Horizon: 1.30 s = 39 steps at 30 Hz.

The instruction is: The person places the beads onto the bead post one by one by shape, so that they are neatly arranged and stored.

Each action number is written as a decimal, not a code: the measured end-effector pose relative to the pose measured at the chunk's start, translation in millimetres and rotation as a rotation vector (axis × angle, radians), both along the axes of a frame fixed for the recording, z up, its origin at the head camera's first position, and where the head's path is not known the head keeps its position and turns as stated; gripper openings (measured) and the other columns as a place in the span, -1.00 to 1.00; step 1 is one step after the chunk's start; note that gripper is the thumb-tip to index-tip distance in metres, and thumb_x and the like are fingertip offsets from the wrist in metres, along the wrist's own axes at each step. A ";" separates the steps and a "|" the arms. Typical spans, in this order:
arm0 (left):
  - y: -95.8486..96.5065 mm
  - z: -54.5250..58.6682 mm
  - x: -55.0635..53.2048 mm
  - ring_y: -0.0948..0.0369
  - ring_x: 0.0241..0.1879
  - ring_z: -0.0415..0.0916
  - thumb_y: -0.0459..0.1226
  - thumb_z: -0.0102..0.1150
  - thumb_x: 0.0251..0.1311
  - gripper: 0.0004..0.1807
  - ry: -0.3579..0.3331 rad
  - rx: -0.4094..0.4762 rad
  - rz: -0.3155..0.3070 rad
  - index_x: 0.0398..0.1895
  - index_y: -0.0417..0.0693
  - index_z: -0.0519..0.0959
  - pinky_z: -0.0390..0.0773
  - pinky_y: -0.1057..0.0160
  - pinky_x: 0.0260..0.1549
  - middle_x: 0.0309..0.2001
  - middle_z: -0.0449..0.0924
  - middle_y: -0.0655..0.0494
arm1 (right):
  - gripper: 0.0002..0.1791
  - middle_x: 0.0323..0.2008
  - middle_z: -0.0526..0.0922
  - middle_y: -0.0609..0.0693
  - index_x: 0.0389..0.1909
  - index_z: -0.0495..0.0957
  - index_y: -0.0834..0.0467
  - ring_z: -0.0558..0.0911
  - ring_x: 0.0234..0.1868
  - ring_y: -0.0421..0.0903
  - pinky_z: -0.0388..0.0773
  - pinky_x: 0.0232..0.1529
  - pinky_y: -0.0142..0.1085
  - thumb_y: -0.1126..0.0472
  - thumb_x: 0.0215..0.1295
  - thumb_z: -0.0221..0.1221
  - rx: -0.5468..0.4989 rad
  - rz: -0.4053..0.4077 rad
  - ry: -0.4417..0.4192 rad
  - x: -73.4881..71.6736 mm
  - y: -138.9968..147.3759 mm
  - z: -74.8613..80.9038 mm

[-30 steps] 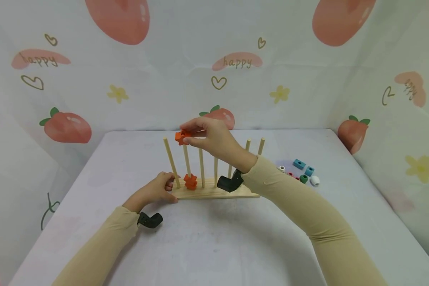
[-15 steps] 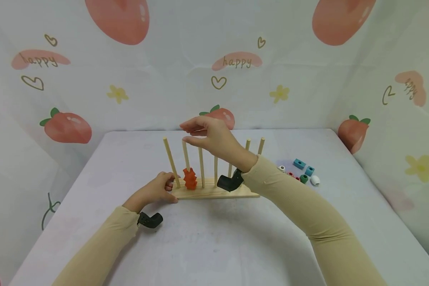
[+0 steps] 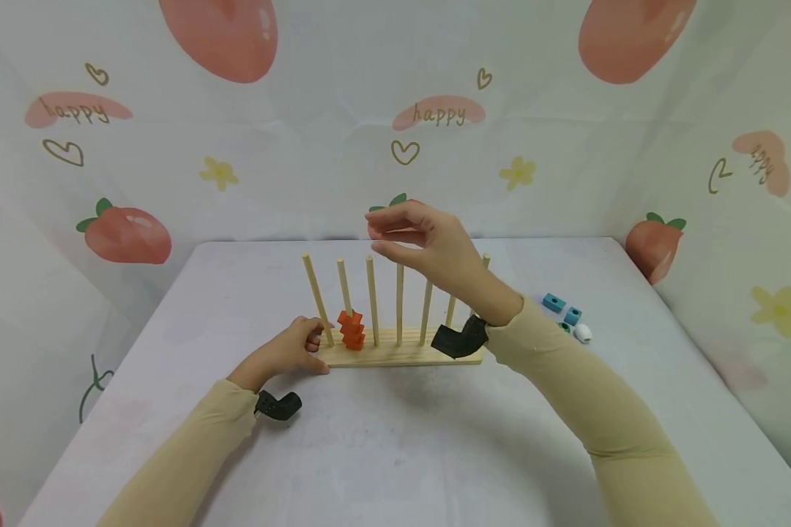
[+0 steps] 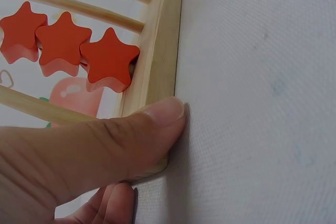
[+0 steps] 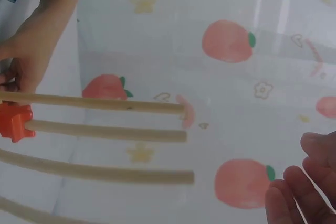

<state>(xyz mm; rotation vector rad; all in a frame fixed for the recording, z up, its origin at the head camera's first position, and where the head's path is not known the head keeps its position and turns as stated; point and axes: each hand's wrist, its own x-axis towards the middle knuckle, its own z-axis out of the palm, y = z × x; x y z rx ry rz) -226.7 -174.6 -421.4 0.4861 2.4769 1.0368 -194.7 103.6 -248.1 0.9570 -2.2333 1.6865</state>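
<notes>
A wooden peg rack (image 3: 402, 357) with several upright dowels stands mid-table. Three orange-red star beads (image 4: 64, 43) are stacked on its second dowel from the left; the head view shows the same star stack (image 3: 351, 331) low on the peg. My left hand (image 3: 290, 348) grips the rack's left end, and in the left wrist view its thumb (image 4: 157, 116) lies along the front edge of the base. Above the middle dowels hovers my right hand (image 3: 428, 241), holding nothing, thumb and fingers apart. The right wrist view shows its relaxed fingers (image 5: 299, 192) beyond the dowel tips.
To the right of the rack lie blue block beads (image 3: 554, 302), a green bead (image 3: 564, 327) and a white bead (image 3: 583, 334). My right forearm (image 3: 567, 380) crosses over the table on that side. A patterned cloth (image 3: 290, 146) hangs behind the table.
My right hand let go of a star bead, which dropped down the second dowel onto the other stars. The hand then moved right. My left hand stayed on the rack.
</notes>
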 end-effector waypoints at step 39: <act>0.2 -0.8 0.4 0.08 -0.12 0.31 -0.38 0.54 -0.19 -0.23 -0.008 -0.022 0.022 0.17 -0.29 0.39 0.40 0.19 -0.09 -0.10 0.27 -0.11 | -0.64 -0.09 0.61 -0.34 0.08 0.50 0.35 0.60 -0.05 -0.40 0.46 -0.07 -0.63 0.38 0.27 0.21 0.039 -0.512 -0.060 35.5 185.1 -78.7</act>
